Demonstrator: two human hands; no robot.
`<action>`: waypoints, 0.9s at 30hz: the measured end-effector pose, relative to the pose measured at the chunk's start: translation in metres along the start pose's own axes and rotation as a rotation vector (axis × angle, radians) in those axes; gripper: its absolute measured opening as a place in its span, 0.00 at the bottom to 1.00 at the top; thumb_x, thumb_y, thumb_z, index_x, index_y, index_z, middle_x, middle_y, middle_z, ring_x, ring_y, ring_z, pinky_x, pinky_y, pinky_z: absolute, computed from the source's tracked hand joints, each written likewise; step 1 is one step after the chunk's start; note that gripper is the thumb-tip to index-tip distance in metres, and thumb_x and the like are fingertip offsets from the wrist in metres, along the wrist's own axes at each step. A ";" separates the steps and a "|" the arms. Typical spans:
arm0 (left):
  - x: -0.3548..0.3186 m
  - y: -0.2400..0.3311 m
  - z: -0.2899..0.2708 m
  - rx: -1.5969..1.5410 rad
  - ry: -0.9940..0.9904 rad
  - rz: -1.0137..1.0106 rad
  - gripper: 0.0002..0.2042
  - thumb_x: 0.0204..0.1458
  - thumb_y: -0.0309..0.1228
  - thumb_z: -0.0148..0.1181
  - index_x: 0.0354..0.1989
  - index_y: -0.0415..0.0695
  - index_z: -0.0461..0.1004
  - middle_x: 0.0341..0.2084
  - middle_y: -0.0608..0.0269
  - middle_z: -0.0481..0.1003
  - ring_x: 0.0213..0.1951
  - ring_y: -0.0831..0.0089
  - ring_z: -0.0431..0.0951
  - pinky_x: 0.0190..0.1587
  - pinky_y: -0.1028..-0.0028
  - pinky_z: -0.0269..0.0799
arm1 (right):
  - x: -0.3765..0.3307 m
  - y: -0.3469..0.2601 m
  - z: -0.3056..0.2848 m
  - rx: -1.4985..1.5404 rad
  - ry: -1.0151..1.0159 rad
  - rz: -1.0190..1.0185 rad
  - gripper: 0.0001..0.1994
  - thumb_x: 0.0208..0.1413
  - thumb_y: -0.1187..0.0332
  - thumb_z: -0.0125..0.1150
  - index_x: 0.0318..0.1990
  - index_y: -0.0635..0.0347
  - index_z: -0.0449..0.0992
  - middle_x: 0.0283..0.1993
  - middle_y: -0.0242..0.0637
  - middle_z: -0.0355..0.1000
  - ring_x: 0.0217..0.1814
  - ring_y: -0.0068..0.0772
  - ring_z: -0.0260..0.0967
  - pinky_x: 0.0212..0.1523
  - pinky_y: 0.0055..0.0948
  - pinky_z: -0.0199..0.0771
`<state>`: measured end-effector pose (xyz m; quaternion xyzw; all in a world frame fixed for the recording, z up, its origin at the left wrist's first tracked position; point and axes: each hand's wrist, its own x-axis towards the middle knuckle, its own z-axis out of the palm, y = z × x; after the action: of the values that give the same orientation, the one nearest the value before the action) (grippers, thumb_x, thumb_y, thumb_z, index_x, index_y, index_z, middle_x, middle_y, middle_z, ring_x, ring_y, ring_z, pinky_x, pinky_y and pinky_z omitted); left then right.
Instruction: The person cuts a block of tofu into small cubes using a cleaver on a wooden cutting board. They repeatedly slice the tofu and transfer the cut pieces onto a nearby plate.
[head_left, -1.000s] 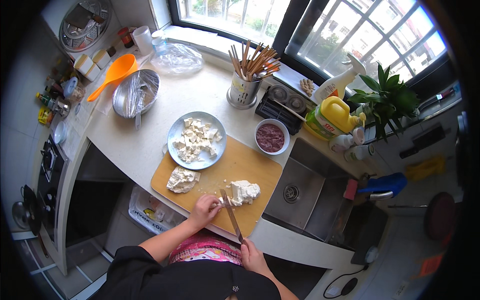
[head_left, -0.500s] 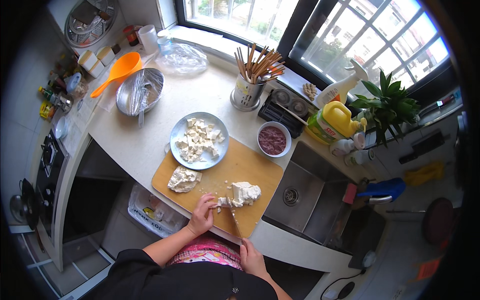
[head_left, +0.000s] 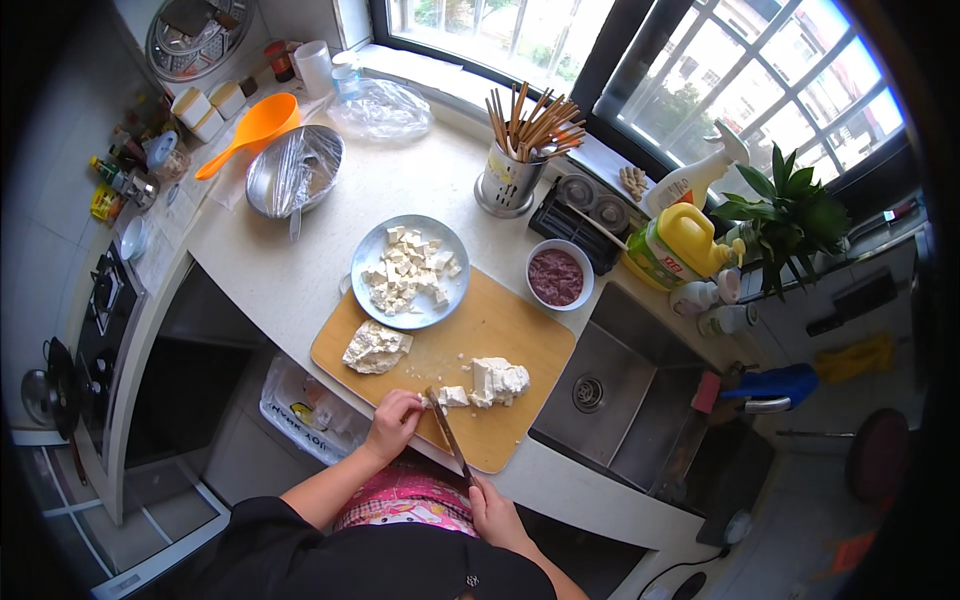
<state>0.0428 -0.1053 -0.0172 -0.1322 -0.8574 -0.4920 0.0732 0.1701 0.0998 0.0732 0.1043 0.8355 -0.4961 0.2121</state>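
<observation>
Right hand [head_left: 495, 512]: closed round handle of knife [head_left: 450, 437], blade slanting over board
Left hand [head_left: 393, 425]: fingers bent beside blade tip; can't tell if gripping
White block [head_left: 498, 382]: on board, small pieces [head_left: 454, 396] just left
Second chunk [head_left: 377, 347]: board's left side
Board [head_left: 470, 325]: wooden, on pale counter [head_left: 250, 265]
Plate [head_left: 372, 250]: blue, 1, holding white cubes [head_left: 408, 270]
Sink [head_left: 575, 365]: steel, right of board
Window [head_left: 500, 30]: barred, bright, behind counter
Stove [head_left: 104, 290]: far left
</observation>
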 end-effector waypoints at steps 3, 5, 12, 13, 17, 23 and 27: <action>0.000 0.004 0.002 0.045 -0.014 -0.002 0.09 0.41 0.20 0.64 0.32 0.40 0.73 0.35 0.56 0.75 0.42 0.57 0.74 0.46 0.62 0.69 | -0.007 -0.011 -0.009 -0.003 0.063 -0.014 0.16 0.63 0.63 0.48 0.52 0.63 0.70 0.40 0.56 0.74 0.43 0.58 0.73 0.43 0.45 0.74; 0.012 0.024 0.005 0.147 -0.038 0.073 0.12 0.41 0.23 0.64 0.36 0.41 0.74 0.39 0.57 0.74 0.46 0.58 0.72 0.51 0.60 0.66 | -0.013 -0.011 -0.014 -0.047 0.166 -0.050 0.15 0.64 0.64 0.47 0.52 0.62 0.69 0.38 0.58 0.73 0.41 0.61 0.73 0.40 0.45 0.73; 0.021 0.012 0.030 0.135 -0.051 0.050 0.11 0.42 0.25 0.66 0.37 0.43 0.75 0.43 0.58 0.74 0.49 0.57 0.71 0.54 0.60 0.63 | -0.002 0.018 -0.005 -0.103 0.248 -0.114 0.14 0.65 0.63 0.46 0.50 0.64 0.69 0.32 0.51 0.74 0.31 0.51 0.74 0.33 0.41 0.73; 0.019 0.012 0.027 0.111 0.016 0.039 0.09 0.44 0.24 0.64 0.35 0.42 0.76 0.43 0.56 0.74 0.50 0.56 0.71 0.55 0.59 0.63 | 0.000 0.023 -0.002 -0.047 0.208 -0.059 0.14 0.65 0.63 0.46 0.49 0.64 0.69 0.30 0.49 0.74 0.28 0.46 0.74 0.31 0.39 0.73; 0.009 0.010 0.028 0.074 0.155 -0.041 0.08 0.47 0.21 0.59 0.38 0.40 0.74 0.45 0.52 0.73 0.54 0.52 0.69 0.59 0.58 0.61 | 0.005 0.029 0.002 0.212 0.092 0.106 0.15 0.68 0.59 0.42 0.42 0.64 0.68 0.23 0.37 0.68 0.19 0.26 0.64 0.23 0.28 0.67; 0.008 0.008 0.048 0.022 0.253 -0.142 0.10 0.51 0.21 0.54 0.42 0.38 0.73 0.49 0.50 0.72 0.58 0.50 0.67 0.61 0.58 0.59 | 0.033 0.061 0.018 0.800 -0.175 0.205 0.16 0.69 0.54 0.37 0.36 0.57 0.61 0.22 0.32 0.62 0.17 0.20 0.55 0.19 0.22 0.60; 0.011 0.013 0.051 -0.025 0.301 -0.160 0.11 0.50 0.21 0.54 0.43 0.38 0.73 0.49 0.50 0.72 0.58 0.51 0.67 0.62 0.59 0.60 | 0.052 0.055 0.028 0.987 -0.329 0.267 0.17 0.68 0.51 0.37 0.36 0.56 0.61 0.24 0.31 0.61 0.17 0.20 0.55 0.19 0.22 0.59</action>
<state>0.0361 -0.0536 -0.0291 0.0109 -0.8385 -0.5209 0.1596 0.1521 0.1002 -0.0059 0.2180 0.4382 -0.8084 0.3271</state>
